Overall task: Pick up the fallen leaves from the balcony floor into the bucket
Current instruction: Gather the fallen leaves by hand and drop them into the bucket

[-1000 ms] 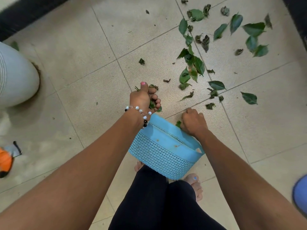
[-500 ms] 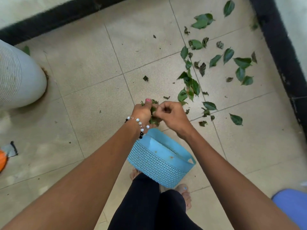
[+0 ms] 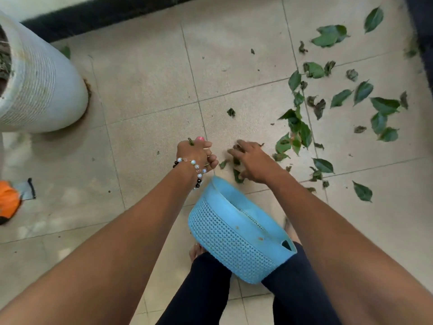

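Note:
A light blue perforated bucket (image 3: 225, 233) stands tilted on the tiled floor between my forearms, just in front of my knees. My left hand (image 3: 196, 156), with a bead bracelet on the wrist, is curled into a fist beyond the bucket's rim, and a bit of leaf (image 3: 191, 142) pokes out of it. My right hand (image 3: 254, 164) hovers beside it with spread fingers. A few small leaves (image 3: 237, 175) lie or hang loose under it, just past the rim. Several green and dried fallen leaves (image 3: 297, 130) are scattered over the tiles to the right.
A large white ribbed plant pot (image 3: 42, 90) stands at the far left. An orange object (image 3: 7, 202) lies at the left edge. A black skirting (image 3: 105, 15) runs along the top and a dark wall edge (image 3: 421, 31) along the right. My black-clad legs (image 3: 206, 289) and bare feet are below the bucket.
My right hand left the bucket rim, met my left hand, then drew apart and spread its fingers, with small leaves now loose beneath it. The view tilted up.

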Demonstrator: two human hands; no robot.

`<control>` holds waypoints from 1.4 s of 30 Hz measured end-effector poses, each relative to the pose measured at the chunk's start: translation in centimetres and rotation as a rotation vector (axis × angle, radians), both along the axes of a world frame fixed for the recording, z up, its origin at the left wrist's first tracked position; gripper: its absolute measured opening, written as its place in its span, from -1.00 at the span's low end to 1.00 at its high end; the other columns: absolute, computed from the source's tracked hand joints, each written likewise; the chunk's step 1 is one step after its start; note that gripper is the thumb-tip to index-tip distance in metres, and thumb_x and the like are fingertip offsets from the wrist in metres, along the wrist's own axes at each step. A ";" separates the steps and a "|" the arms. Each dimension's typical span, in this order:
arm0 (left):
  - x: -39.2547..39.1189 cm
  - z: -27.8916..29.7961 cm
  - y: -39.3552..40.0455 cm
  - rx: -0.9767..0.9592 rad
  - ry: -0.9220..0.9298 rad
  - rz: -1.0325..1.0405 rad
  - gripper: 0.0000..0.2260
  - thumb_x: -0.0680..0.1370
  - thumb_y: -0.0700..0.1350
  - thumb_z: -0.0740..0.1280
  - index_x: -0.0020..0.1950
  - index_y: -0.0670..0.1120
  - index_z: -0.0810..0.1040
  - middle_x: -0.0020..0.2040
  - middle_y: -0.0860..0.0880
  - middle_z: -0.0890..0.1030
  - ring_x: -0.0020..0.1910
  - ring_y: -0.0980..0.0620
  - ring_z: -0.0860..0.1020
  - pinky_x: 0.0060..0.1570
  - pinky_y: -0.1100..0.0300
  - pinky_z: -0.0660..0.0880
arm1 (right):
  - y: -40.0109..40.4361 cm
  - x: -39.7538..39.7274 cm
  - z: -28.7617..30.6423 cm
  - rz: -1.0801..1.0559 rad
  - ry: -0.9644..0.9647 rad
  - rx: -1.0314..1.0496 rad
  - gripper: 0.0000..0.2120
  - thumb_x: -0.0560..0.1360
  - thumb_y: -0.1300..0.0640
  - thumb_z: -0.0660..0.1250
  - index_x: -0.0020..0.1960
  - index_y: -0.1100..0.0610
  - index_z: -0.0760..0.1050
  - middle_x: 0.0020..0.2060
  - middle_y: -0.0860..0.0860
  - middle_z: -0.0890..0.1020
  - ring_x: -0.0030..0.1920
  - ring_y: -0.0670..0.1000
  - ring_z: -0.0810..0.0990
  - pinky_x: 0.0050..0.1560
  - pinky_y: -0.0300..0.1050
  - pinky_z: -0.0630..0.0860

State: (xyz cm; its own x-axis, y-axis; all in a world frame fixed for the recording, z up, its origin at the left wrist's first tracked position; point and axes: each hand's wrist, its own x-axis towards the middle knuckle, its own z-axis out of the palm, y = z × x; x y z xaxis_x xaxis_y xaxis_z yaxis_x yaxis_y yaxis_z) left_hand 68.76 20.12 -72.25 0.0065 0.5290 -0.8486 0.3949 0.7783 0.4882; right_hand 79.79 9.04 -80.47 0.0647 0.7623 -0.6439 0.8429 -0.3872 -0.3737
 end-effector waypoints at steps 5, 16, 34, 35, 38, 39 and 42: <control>-0.5 -1.8 0.3 0.016 0.003 0.080 -0.66 0.69 -0.07 0.11 -0.17 -0.21 0.49 -0.41 -0.09 0.40 -0.48 0.01 0.45 -0.48 0.22 0.56 | -2.4 -2.1 -2.8 0.277 -0.181 0.085 -0.38 0.64 0.19 0.07 0.57 -0.08 -0.16 0.55 0.17 -0.20 0.53 0.31 -0.15 0.49 0.20 0.12; -1.0 -2.2 -0.3 -0.018 -0.017 0.159 -0.69 0.69 -0.07 0.11 -0.12 -0.22 0.47 -0.43 -0.08 0.42 -0.44 0.00 0.46 -0.41 0.20 0.58 | -1.7 -1.6 -3.7 0.501 -0.280 0.527 -0.94 0.29 0.31 0.41 -0.25 0.30 0.63 -0.20 0.16 0.63 -0.16 0.17 0.60 -0.50 -0.16 0.46; 4.9 1.5 -2.4 -0.173 0.069 0.306 -0.70 0.69 -0.08 0.10 0.30 -0.21 0.47 0.09 -0.19 0.60 0.03 -0.12 0.62 -0.35 0.23 0.51 | 1.3 1.5 8.5 -0.289 0.564 0.226 -0.63 0.63 0.14 0.06 0.43 0.03 0.27 0.19 0.05 0.62 0.40 0.02 0.40 0.48 0.10 0.08; 4.7 1.5 -1.9 -0.191 0.028 0.376 -0.74 0.68 -0.09 0.13 0.16 -0.22 0.51 -0.04 -0.19 0.61 -0.14 -0.10 0.63 -0.40 0.19 0.53 | 2.1 2.2 8.5 -0.345 0.637 0.234 -0.67 0.64 0.15 0.11 0.40 0.03 0.28 0.13 0.07 0.65 0.32 0.03 0.49 0.39 -0.01 0.30; 3.7 0.5 -0.2 -0.188 -0.005 0.438 -0.67 0.66 -0.12 0.16 -0.26 -0.21 0.44 -0.42 -0.09 0.46 -0.61 0.07 0.38 -0.59 0.36 0.35 | 5.4 4.0 5.9 -0.507 0.474 0.358 -0.71 0.60 0.18 0.25 0.31 0.12 0.41 0.07 0.11 0.64 0.12 0.07 0.58 0.10 -0.20 0.48; 3.3 0.2 0.2 -0.185 -0.005 0.412 -0.67 0.65 -0.14 0.15 -0.30 -0.19 0.42 -0.44 -0.07 0.43 -0.65 0.09 0.32 -0.60 0.39 0.29 | 6.6 4.6 4.3 -0.409 0.280 0.354 -0.67 0.58 0.21 0.26 0.34 0.14 0.41 0.18 0.14 0.57 0.21 0.12 0.51 0.19 -0.14 0.41; 2.1 -0.6 1.2 -0.165 -0.012 0.344 -0.70 0.60 -0.20 0.14 -0.33 -0.17 0.41 -0.44 -0.07 0.40 -0.66 0.10 0.29 -0.59 0.40 0.23 | 8.5 5.3 0.3 0.030 -0.050 0.127 -0.47 0.55 0.26 0.24 0.49 0.11 0.23 0.51 0.18 0.14 0.47 0.27 0.11 0.38 0.13 0.30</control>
